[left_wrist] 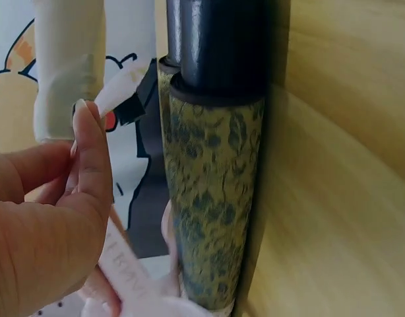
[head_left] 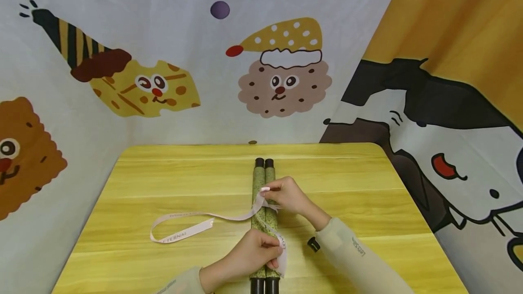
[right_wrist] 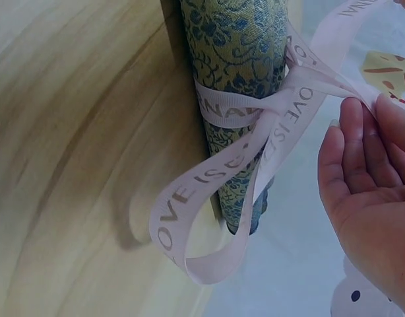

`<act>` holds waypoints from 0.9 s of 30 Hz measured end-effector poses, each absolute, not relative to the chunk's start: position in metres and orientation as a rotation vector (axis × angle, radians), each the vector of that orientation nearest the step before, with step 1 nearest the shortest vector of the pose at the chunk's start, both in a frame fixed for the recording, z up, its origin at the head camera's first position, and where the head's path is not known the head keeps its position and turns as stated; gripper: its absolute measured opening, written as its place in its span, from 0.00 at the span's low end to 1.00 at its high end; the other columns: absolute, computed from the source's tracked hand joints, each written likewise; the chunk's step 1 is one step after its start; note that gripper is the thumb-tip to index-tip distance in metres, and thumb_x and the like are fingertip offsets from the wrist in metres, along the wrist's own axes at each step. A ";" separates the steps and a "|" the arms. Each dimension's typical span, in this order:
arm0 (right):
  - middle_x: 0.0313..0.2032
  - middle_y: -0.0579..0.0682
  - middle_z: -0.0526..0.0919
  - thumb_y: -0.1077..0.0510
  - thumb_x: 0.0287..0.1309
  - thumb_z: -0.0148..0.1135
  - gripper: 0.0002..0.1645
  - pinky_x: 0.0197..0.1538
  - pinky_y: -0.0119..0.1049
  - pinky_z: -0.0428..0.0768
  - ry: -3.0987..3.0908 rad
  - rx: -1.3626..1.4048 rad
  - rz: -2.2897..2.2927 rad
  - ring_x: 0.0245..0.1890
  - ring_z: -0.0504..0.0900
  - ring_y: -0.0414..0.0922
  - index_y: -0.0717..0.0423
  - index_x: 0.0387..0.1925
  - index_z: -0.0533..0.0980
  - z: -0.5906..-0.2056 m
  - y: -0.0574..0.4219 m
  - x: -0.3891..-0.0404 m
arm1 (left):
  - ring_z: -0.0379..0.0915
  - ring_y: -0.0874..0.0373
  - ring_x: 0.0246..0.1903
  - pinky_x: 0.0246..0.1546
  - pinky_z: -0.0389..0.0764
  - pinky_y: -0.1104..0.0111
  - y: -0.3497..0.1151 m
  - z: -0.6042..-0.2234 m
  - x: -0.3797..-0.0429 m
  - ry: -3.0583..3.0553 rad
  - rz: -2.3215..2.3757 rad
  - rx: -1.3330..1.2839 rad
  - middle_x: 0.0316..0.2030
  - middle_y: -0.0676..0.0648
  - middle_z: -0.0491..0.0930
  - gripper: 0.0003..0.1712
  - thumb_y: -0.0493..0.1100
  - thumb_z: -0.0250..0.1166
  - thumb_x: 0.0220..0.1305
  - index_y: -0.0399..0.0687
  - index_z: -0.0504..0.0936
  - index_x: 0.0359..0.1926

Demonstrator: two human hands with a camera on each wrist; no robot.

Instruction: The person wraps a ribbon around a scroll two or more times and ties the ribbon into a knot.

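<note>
Two green patterned rolls with black ends, like a rolled-up scroll (head_left: 259, 178), lie side by side lengthwise on the table. Round their middle passes a pale pink lettered ribbon (head_left: 188, 232); in the right wrist view the ribbon (right_wrist: 219, 168) crosses itself at the front and forms a loop. My right hand (head_left: 290, 195) pinches the ribbon between thumb and fingertips above the rolls' middle. Nearer the front, my left hand (head_left: 251, 251) pinches another stretch of ribbon over the rolls. The left wrist view shows this hand (left_wrist: 51, 224) beside the black roll ends (left_wrist: 222, 46).
One tail of the ribbon curls across the yellow wood-grain table (head_left: 135, 185) to the left. A small black object (head_left: 313, 244) lies by the right sleeve. Behind the table hangs a cartoon-printed cloth (head_left: 175, 12).
</note>
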State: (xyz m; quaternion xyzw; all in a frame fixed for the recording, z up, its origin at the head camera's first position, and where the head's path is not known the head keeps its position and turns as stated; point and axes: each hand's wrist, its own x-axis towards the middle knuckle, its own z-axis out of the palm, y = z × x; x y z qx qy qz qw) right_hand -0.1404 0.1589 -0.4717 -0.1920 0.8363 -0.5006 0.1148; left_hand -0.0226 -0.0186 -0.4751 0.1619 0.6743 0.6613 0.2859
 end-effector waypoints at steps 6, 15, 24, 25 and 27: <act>0.36 0.54 0.92 0.63 0.65 0.71 0.09 0.31 0.28 0.80 2.455 -0.594 -1.453 0.30 0.87 0.55 0.64 0.44 0.89 -0.470 0.159 -0.142 | 0.88 0.44 0.27 0.31 0.89 0.62 0.000 -0.482 -0.027 1.720 1.841 0.360 0.25 0.37 0.86 0.08 0.31 0.64 0.71 0.32 0.90 0.41; 0.36 0.51 0.92 0.63 0.66 0.71 0.08 0.32 0.30 0.82 2.423 -0.551 -1.432 0.32 0.87 0.49 0.61 0.44 0.90 -0.469 0.157 -0.141 | 0.77 0.51 0.10 0.11 0.75 0.73 0.012 -0.487 -0.035 1.980 1.609 0.579 0.14 0.50 0.78 0.10 0.35 0.64 0.74 0.36 0.91 0.40; 0.36 0.50 0.91 0.64 0.66 0.70 0.07 0.33 0.29 0.83 2.428 -0.565 -1.441 0.31 0.87 0.41 0.59 0.43 0.90 -0.470 0.159 -0.139 | 0.65 0.71 0.18 0.20 0.72 0.76 -0.004 -0.488 -0.053 2.456 1.577 0.662 0.20 0.59 0.76 0.06 0.30 0.66 0.66 0.40 0.88 0.33; 0.36 0.50 0.91 0.65 0.66 0.70 0.07 0.33 0.29 0.83 2.430 -0.577 -1.446 0.31 0.87 0.41 0.59 0.43 0.90 -0.471 0.159 -0.139 | 0.67 0.70 0.20 0.21 0.73 0.75 -0.007 -0.488 -0.057 2.525 1.618 0.646 0.22 0.58 0.76 0.07 0.29 0.67 0.64 0.42 0.86 0.31; 0.36 0.51 0.91 0.66 0.66 0.69 0.07 0.33 0.28 0.82 2.436 -0.604 -1.458 0.31 0.85 0.40 0.60 0.43 0.90 -0.472 0.160 -0.139 | 0.69 0.67 0.23 0.24 0.75 0.73 -0.013 -0.488 -0.064 2.649 1.683 0.597 0.25 0.57 0.75 0.12 0.28 0.68 0.63 0.47 0.80 0.28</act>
